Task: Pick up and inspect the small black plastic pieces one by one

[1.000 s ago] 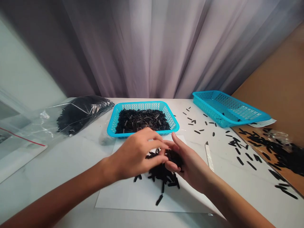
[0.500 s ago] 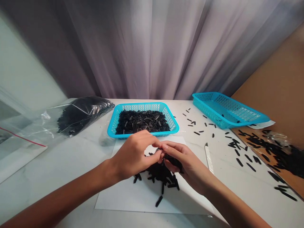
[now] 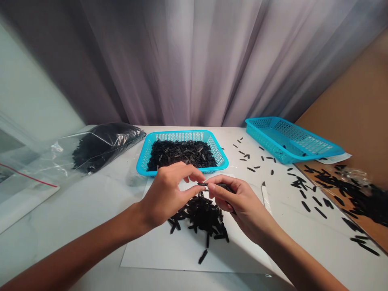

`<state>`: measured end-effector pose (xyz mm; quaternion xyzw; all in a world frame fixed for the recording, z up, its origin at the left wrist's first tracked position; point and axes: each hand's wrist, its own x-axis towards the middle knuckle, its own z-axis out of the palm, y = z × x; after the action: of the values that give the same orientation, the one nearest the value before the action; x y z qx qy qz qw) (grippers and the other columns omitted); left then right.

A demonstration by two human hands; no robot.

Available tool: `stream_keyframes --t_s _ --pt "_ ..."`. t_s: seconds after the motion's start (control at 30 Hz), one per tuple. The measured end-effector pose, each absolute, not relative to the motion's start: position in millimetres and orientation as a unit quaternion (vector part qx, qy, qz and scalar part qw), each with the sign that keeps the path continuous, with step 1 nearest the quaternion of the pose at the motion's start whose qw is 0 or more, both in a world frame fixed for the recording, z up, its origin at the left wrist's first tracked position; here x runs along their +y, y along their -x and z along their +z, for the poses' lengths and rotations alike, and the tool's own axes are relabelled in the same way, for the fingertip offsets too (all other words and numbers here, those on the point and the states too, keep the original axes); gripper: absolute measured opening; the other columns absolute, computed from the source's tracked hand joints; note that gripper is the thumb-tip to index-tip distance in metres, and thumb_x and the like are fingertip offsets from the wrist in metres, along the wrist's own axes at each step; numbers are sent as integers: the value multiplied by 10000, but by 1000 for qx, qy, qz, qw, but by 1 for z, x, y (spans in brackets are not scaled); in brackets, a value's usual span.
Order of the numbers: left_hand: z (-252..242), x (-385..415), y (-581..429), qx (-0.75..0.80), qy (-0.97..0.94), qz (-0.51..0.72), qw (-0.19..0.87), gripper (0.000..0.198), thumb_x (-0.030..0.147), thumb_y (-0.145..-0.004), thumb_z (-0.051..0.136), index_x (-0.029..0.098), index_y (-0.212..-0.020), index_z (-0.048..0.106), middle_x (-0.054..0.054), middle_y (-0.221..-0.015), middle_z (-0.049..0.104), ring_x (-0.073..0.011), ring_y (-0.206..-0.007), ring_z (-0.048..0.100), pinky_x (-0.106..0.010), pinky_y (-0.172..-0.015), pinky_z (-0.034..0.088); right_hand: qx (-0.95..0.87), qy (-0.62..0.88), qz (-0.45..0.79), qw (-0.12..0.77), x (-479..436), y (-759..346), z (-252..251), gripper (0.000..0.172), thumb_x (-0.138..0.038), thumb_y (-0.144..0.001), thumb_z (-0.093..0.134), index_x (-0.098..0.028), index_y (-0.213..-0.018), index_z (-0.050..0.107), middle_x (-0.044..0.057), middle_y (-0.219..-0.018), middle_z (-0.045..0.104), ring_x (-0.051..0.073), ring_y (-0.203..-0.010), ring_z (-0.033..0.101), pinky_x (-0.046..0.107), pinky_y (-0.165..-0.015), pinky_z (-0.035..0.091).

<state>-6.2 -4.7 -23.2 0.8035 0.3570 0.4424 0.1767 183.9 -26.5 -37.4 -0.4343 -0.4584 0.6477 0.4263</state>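
**Two bare hands hold one black strip over a heap on a white paper sheet.**

The right hand (image 3: 239, 206) clamps the thin, matte black strip (image 3: 216, 185) between thumb and fingers, while the strip's other end pokes out toward the left hand (image 3: 166, 194). The left fingertips (image 3: 198, 174) are drawn together at that end; I cannot tell whether they grip it. The strip lies level above the white paper sheet (image 3: 151, 246), over a heap of black strips (image 3: 201, 216). Past the sheet's far edge sits a blue basket (image 3: 182, 135) filled with more strips. Left of the sheet lies a clear plastic bag (image 3: 103, 147) of dark pieces. To its right are a craft knife (image 3: 266, 197), loose black strips (image 3: 306, 206) and a second blue basket (image 3: 266, 139).
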Motion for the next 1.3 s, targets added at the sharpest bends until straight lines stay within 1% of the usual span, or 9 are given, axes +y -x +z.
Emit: stream_keyframes --t_s 0.2,0.37,0.53,0.63,0.73,0.97,1.13,1.2,1.3 --pt "-22 -2 7 332 -814 455 143 136 116 -748 825 167 -831 731 17 -783 745 -124 -732 647 -255 -689 509 -440 428 652 445 -28 -184 -34 207 -356 -812 775 -154 -825 734 -18 -667 537 67 -529 249 283 -494 127" --pt "-22 -1 7 316 -811 477 124 97 152 -754 830 160 -804 748 2 -745 748 -135 -700 639 -277 -680 512 -401 382 715 426 -27 -187 -33 196 -324 -833 760 -151 -763 702 -63 -559 413 59 -500 207 261 -478 110" --pt "-24 0 8 276 -819 492 105 96 165 -770 820 151 -823 741 -10 -749 750 -138 -689 634 -279 -664 519 -385 337 763 395 -26 -188 -35 282 -325 -892 696 -151 -681 627 -88 -498 304 66 -487 174 246 -473 113" --pt "-24 1 9 238 -836 486 86 78 134 -818 771 158 -882 734 -8 -763 753 -140 -699 620 -279 -669 524 -372 340 760 410 -27 -187 -35 232 -304 -874 712 -151 -717 638 -68 -555 400 54 -481 187 248 -473 108" --pt "-24 2 10 250 -841 469 101 57 127 -862 721 165 -903 725 -9 -779 751 -145 -716 617 -285 -685 520 -379 363 735 428 -27 -185 -33 270 -332 -871 710 -146 -693 629 -41 -628 471 49 -484 218 259 -483 110" --pt "-24 -2 10 281 -844 426 164 84 130 -920 644 160 -870 706 -12 -784 720 -138 -730 607 -281 -693 489 -393 368 725 430 -28 -187 -32 310 -361 -872 705 -146 -670 610 -24 -678 514 40 -467 229 279 -497 97" --pt "-21 -5 8 309 -833 414 199 93 149 -914 656 175 -844 711 9 -753 716 -125 -691 600 -257 -631 473 -389 350 739 424 -27 -187 -34 315 -340 -884 699 -138 -654 623 -28 -666 490 34 -462 216 268 -493 104" --pt "-22 1 12 331 -826 428 156 102 163 -908 659 179 -819 706 9 -753 723 -130 -683 613 -264 -638 480 -372 355 742 430 -27 -187 -33 257 -332 -892 685 -140 -722 680 -24 -664 499 42 -472 226 262 -489 117" --pt "-24 22 28 416 -785 458 -9 70 179 -897 656 186 -873 721 -25 -850 751 -188 -792 656 -337 -759 503 -305 369 759 441 -26 -187 -32 228 -347 -909 642 -148 -927 752 -5 -687 523 64 -501 249 250 -487 163"
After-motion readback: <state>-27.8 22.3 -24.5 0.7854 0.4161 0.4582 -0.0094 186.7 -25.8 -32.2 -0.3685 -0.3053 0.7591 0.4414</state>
